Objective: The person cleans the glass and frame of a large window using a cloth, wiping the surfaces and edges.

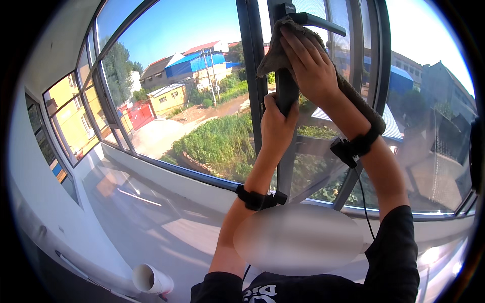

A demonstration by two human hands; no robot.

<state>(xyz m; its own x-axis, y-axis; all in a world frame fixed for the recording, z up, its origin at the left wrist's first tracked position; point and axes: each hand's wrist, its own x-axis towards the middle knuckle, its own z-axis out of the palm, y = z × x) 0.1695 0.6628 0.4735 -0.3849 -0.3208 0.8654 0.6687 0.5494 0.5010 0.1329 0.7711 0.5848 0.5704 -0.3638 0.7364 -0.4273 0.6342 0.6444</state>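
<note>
My right hand (312, 68) lies flat on a grey-brown cloth (273, 60), pressing it to the upright frame of an open window sash (287, 89), just below the dark window handle (318, 23). The cloth hangs down along my right forearm to the wrist. Lower on the same upright, my left hand (278, 121) grips the frame, thumb on one side and fingers on the other. Both wrists wear black straps with small devices; a cable runs down from the right one.
A fixed window frame (252, 75) stands to the left of the sash. Large panes and a low white wall (174, 176) run along the room. A white cylindrical container (153, 279) stands on the floor at lower left. Buildings and plants show outside.
</note>
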